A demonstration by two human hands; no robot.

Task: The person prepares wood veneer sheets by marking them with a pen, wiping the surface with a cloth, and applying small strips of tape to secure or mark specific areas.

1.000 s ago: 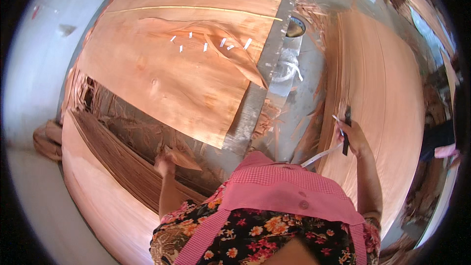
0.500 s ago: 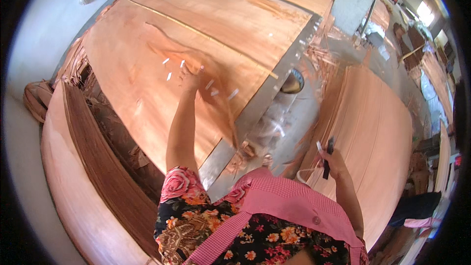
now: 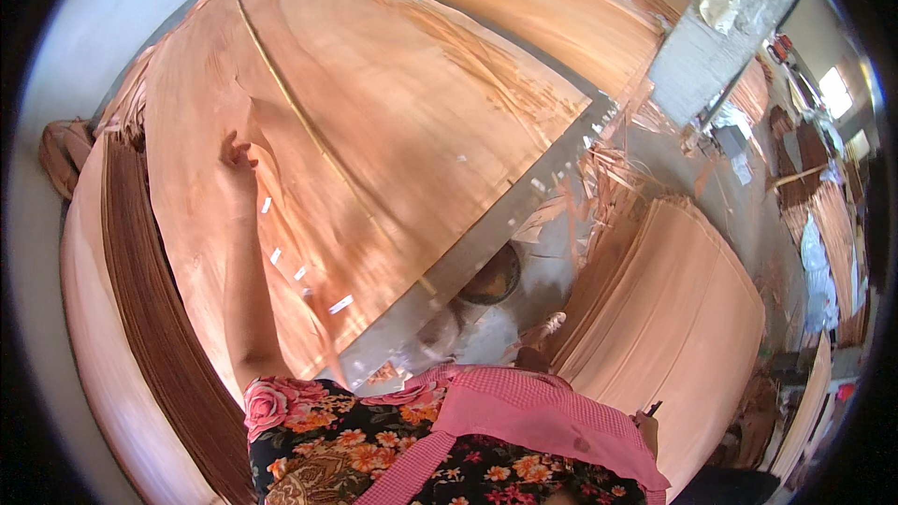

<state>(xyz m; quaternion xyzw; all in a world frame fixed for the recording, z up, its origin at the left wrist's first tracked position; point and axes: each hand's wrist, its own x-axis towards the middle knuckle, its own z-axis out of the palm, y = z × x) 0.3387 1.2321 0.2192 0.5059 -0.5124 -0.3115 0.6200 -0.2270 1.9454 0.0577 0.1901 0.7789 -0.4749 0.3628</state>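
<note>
My left hand [image 3: 237, 154] is at the far end of my stretched-out arm, over a wide, thin sheet of reddish-tan wood veneer [image 3: 374, 122]. Its fingers are apart and slightly curled, with nothing visible in them; I cannot tell whether they touch the sheet. Beside it, a wavy split edge runs toward me, with several small white tape strips [image 3: 340, 304] along it. A thin yellowish stick [image 3: 299, 112] lies lengthwise on the sheet. At lower right, my right hand [image 3: 647, 428] is partly hidden by my pink apron and closed on a slim black tool [image 3: 654, 408], only its tip showing.
Dark-edged stacked veneer [image 3: 159, 290] stands on the left, beside the wall. Another veneer stack [image 3: 673, 309] lies to the right. A grey pillar [image 3: 725, 33] rises at the far right. A dark round object [image 3: 491, 276] sits beside the sheet's edge, and scraps [image 3: 608, 168] litter the floor.
My left hand has moved left along the sheet, and the raised, rumpled veneer there now lies flatter. My right hand has drawn back toward my body with the black tool. The view has turned.
</note>
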